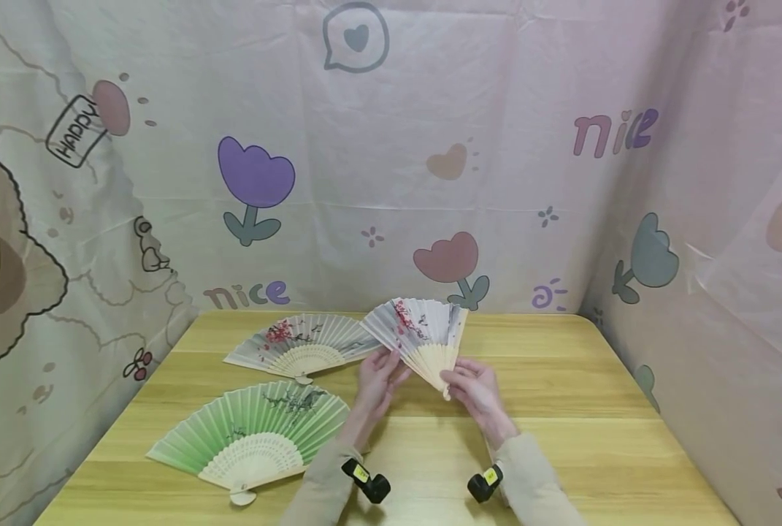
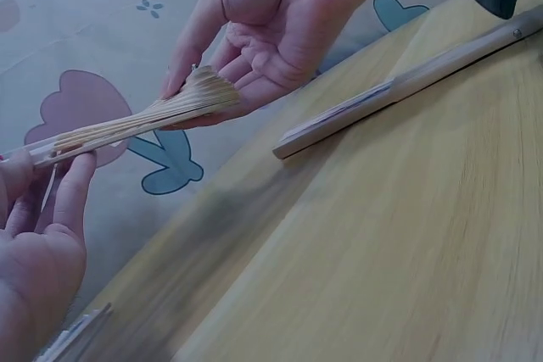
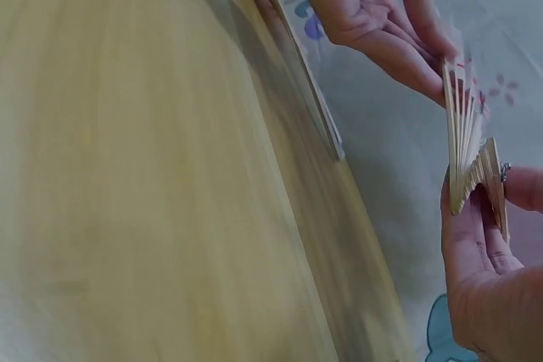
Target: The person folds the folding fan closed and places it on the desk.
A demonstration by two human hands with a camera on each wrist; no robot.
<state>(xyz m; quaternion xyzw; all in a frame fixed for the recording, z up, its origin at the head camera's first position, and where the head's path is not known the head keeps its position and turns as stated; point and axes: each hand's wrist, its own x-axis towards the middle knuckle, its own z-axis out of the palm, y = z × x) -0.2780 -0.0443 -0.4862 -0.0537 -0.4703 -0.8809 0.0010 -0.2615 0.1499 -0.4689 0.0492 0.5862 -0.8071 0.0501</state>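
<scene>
A partly spread folding fan (image 1: pixel 423 329), pale with red blossoms and bare bamboo ribs, is held up between both hands toward the back of the table. My left hand (image 1: pixel 376 383) pinches its left edge, thumb on one side and fingers behind. At the narrow rivet end, my right hand (image 1: pixel 476 391) grips the ribs. The right wrist view shows the ribs (image 3: pixel 467 137) bunched between the two hands, and the left wrist view shows them (image 2: pixel 153 120) side-on. Just left of the held fan lies a spread grey fan (image 1: pixel 305 343) with red blossoms, which it overlaps in the head view.
A spread green fan (image 1: pixel 259 431) lies at the front left, partly covered by my left sleeve. A folded fan (image 2: pixel 399 86) rests on the wooden table (image 1: pixel 561 380), below the right forearm in the left wrist view. Printed cloth (image 1: pixel 364 183) hangs around the table's back and sides.
</scene>
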